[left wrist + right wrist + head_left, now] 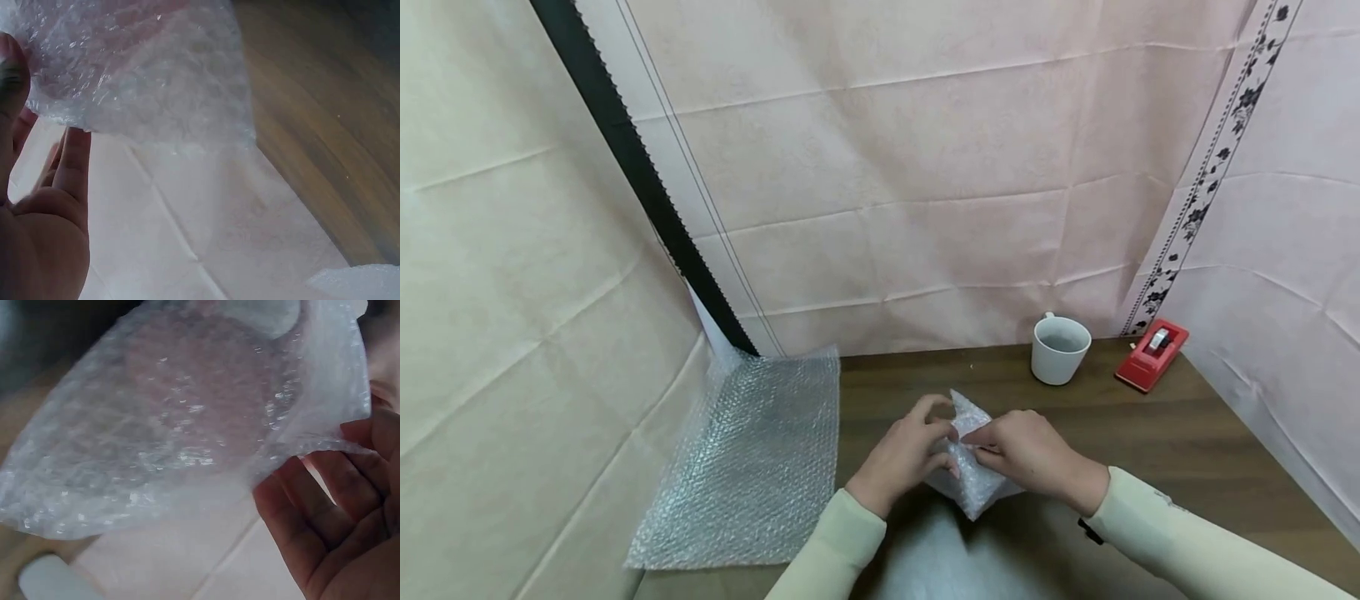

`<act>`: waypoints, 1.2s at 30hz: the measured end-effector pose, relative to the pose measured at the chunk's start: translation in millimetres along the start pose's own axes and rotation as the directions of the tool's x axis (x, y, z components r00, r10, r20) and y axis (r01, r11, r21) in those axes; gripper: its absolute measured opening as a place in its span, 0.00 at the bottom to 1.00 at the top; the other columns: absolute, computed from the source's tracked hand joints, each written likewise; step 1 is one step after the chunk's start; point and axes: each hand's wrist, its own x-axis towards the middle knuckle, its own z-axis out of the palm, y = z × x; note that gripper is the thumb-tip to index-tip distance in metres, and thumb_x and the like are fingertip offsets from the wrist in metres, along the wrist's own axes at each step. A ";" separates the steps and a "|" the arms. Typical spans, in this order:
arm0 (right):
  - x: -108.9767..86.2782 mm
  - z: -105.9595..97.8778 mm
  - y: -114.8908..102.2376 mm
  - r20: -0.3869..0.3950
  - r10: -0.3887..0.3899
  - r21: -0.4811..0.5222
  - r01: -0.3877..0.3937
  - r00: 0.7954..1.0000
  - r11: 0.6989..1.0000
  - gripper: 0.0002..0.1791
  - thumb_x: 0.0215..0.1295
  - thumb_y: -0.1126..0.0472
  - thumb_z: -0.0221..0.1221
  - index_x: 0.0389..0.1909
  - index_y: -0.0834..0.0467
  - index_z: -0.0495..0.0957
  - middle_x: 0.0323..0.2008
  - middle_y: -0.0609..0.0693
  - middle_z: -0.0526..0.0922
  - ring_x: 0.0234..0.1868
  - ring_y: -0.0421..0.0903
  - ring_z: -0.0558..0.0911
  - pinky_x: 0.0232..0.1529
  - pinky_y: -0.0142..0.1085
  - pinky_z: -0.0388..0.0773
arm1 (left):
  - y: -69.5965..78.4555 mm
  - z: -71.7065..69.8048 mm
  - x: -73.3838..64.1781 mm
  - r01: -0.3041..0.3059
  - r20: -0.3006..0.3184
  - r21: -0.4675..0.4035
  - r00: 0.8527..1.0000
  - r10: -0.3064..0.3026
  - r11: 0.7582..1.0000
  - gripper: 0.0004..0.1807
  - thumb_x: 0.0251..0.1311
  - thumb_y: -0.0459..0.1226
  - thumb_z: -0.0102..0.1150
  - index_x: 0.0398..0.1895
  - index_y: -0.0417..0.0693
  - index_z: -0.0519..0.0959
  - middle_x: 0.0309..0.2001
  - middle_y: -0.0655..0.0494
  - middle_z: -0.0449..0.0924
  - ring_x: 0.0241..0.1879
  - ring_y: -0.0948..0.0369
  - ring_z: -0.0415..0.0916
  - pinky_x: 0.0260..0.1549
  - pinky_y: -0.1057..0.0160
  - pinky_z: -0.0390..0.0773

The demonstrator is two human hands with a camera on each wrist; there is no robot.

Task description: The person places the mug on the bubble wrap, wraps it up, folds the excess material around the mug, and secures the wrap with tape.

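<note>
Holding a small bubble-wrap bundle (972, 467) just above the near middle of the table (1187, 442), I have both hands on it: my left hand (904, 454) curls round its left side with the fingers pinching the wrap near the top corner, and my right hand (1033, 454) grips the right side, fingers bent over the upper edge. On the left wrist view the wrap (144, 69) fills the upper part, with my fingers (72, 162) tucked under its lower edge; on the right wrist view the sheet (187, 425) bulges round something inside that I cannot make out, my fingers (325, 487) under its loose flap. To my left a flat sheet of bubble wrap (745, 458) lies over the table's edge. Further back to the right stands a white mug (1058, 348), upright, and just beyond it a red tape dispenser (1152, 354) near the papered wall (925, 167)
</note>
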 end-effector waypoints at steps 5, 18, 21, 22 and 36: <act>1.4 3.4 -6.5 0.012 -0.072 -0.096 0.072 0.997 0.993 0.07 0.74 0.59 0.74 0.48 0.48 0.97 0.29 0.40 0.93 0.24 0.27 0.73 0.24 0.32 0.76 | -1.6 -0.7 -1.1 -0.042 -0.033 0.047 0.999 0.043 0.998 0.24 0.61 0.50 0.82 0.57 0.53 0.87 0.79 0.54 0.77 0.52 0.62 0.91 0.49 0.72 0.88; -16.2 -2.6 -3.0 0.072 -0.086 -0.219 0.100 0.994 0.971 0.25 0.58 0.52 0.86 0.56 0.53 0.93 0.55 0.49 0.96 0.51 0.47 0.95 0.49 0.48 0.94 | 2.0 11.8 3.0 -0.114 -0.021 0.243 0.992 0.123 0.963 0.25 0.69 0.59 0.73 0.56 0.52 0.92 0.73 0.57 0.88 0.82 0.56 0.76 0.83 0.57 0.75; -19.1 -6.6 2.9 0.074 -0.083 -0.240 0.099 0.994 0.966 0.27 0.57 0.52 0.87 0.57 0.54 0.93 0.58 0.50 0.95 0.57 0.51 0.94 0.56 0.53 0.93 | 6.9 16.8 5.3 -0.121 -0.076 0.329 0.985 0.154 0.937 0.24 0.71 0.61 0.71 0.52 0.52 0.91 0.67 0.54 0.92 0.76 0.56 0.83 0.79 0.58 0.79; -21.6 -7.6 5.7 0.073 -0.080 -0.249 0.095 0.994 0.964 0.28 0.56 0.51 0.87 0.57 0.54 0.93 0.58 0.50 0.95 0.57 0.52 0.94 0.57 0.54 0.93 | 9.6 18.8 7.2 -0.118 -0.093 0.348 0.983 0.159 0.930 0.25 0.70 0.62 0.71 0.52 0.53 0.91 0.65 0.54 0.93 0.74 0.57 0.85 0.78 0.58 0.80; -43.6 13.6 19.2 -0.056 -0.185 -0.345 0.155 0.981 0.926 0.29 0.55 0.51 0.87 0.58 0.54 0.93 0.58 0.49 0.95 0.55 0.49 0.93 0.55 0.50 0.94 | 14.1 6.3 0.3 -0.009 0.076 0.318 0.997 -0.016 0.948 0.30 0.67 0.57 0.81 0.70 0.67 0.88 0.85 0.44 0.73 0.81 0.43 0.77 0.78 0.49 0.81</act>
